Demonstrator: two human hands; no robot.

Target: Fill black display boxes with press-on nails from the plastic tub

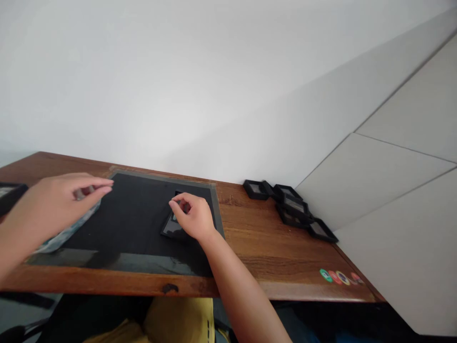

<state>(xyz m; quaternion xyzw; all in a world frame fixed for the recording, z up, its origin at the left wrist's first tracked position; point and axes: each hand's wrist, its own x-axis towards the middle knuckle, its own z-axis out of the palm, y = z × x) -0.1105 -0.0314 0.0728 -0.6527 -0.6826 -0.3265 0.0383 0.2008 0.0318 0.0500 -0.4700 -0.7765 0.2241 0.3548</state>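
Observation:
My left hand (73,195) is raised over the left part of a black mat (128,214), its thumb and index fingertips pinched together. Whatever is between them, if anything, is too small to make out. Below that hand, partly covered by it, lies a bluish-white plastic packet (66,237). Over the mat's right side, my right hand (194,216) is closed with thumb and index finger together. It hovers over or touches a flat black case (173,229) with a glossy window, hiding much of it. I cannot tell what those fingers hold.
Several black frame-like cases (294,207) lie in a loose pile by the wall at the back right. Another black case (10,196) is cut off at the left edge. Round stickers (342,277) mark the wooden table (257,238) near its front right corner.

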